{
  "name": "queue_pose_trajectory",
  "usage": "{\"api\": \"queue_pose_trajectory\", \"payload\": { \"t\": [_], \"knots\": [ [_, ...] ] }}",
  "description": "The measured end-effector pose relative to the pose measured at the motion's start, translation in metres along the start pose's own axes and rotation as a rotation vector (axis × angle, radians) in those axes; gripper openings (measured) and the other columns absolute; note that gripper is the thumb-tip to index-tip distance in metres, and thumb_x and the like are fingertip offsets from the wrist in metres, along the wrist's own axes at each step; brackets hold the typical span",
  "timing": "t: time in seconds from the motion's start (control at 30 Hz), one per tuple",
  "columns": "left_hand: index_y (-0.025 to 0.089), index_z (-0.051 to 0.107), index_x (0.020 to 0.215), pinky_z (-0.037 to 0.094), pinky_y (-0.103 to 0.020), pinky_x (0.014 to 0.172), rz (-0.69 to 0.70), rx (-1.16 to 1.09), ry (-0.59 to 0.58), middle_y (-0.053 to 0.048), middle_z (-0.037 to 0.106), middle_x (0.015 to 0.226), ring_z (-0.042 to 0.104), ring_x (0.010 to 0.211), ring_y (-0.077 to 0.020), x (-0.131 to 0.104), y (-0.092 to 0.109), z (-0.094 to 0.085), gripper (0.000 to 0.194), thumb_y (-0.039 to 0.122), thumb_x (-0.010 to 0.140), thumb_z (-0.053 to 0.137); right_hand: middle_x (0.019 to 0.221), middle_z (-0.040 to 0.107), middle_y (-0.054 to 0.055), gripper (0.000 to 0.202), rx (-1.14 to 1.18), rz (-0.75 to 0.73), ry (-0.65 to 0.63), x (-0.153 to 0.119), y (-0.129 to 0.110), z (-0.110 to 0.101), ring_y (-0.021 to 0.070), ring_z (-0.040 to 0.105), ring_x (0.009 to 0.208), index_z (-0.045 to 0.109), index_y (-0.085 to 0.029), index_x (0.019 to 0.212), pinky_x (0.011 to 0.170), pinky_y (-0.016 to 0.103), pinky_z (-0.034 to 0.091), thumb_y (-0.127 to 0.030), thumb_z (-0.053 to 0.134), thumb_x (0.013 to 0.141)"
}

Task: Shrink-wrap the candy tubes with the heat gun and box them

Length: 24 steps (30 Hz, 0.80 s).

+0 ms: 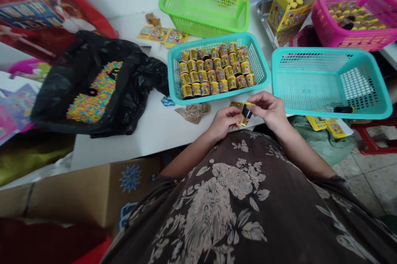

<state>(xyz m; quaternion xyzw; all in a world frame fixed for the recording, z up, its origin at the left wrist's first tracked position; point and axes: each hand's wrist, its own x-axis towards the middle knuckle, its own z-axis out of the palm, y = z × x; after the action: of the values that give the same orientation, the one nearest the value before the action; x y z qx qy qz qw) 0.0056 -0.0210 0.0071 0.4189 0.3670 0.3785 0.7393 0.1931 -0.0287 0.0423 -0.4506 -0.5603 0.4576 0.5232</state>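
Close in front of my body, my right hand (269, 109) pinches a small black jar with a yellow lid (246, 112), which is tilted. My left hand (223, 122) is closed at the jar's lower end, thumb and fingers on a shiny yellow printed label (243, 122) that touches the jar. How much of the label is stuck on cannot be told. Just beyond the hands stands a turquoise basket (218, 95) with rows of yellow-labelled jars (214, 87). More yellow printed paper (237, 104) lies behind my fingers, partly hidden.
To the right, another turquoise basket (310, 107) holds a black jar (343, 109). A pink basket (341, 39) contains several yellow-lidded jars. Behind stands a green basket (198, 28). On the left, a black bag (133, 90) holds colourful beads (93, 100). A crumpled brown cloth (194, 112) lies nearby.
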Motion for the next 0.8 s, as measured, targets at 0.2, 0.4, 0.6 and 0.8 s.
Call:
{"api": "queue_pose_trajectory", "payload": {
  "t": [0.2,0.4,0.6,0.8],
  "knots": [
    [0.018,0.077,0.077,0.051,-0.026,0.067,0.01,-0.14,-0.003,0.0,0.075,0.075,0.065,0.068,-0.013,0.003,-0.005,0.004,0.056,0.059,0.053,0.105,0.082,0.07,-0.001,0.017,-0.133,-0.123,0.096,-0.008,0.001,0.006,0.013,0.062,0.068,0.073,-0.024,0.087,0.062,0.028,0.052,-0.037,0.083,0.084],
    [0.016,0.076,0.078,0.061,-0.035,0.078,-0.06,-0.258,-0.059,-0.003,0.076,0.08,0.07,0.074,-0.0174,0.004,-0.005,0.008,0.059,0.062,0.054,0.105,0.08,0.069,-0.001,0.02,-0.174,-0.125,0.079,-0.011,0.006,0.009,0.0128,0.059,0.064,0.073,-0.024,0.086,0.059,0.029,0.051,-0.041,0.084,0.083],
    [0.017,0.076,0.086,0.06,-0.033,0.079,-0.056,-0.254,-0.066,0.0,0.077,0.083,0.072,0.075,-0.0161,0.0,-0.001,0.011,0.051,0.044,0.056,0.108,0.08,0.073,-0.001,0.036,-0.057,0.036,0.111,-0.013,0.016,0.011,0.014,0.062,0.066,0.072,-0.024,0.085,0.059,0.03,0.052,-0.055,0.089,0.078],
    [0.02,0.075,0.084,0.061,-0.036,0.082,-0.069,-0.257,-0.08,0.001,0.076,0.082,0.073,0.081,-0.0184,-0.001,0.002,0.012,0.047,0.043,0.058,0.106,0.075,0.069,-0.003,0.035,0.028,0.044,0.092,-0.014,0.016,0.012,0.0149,0.06,0.062,0.069,-0.027,0.082,0.058,0.032,0.054,-0.055,0.09,0.078]
  ]
}}
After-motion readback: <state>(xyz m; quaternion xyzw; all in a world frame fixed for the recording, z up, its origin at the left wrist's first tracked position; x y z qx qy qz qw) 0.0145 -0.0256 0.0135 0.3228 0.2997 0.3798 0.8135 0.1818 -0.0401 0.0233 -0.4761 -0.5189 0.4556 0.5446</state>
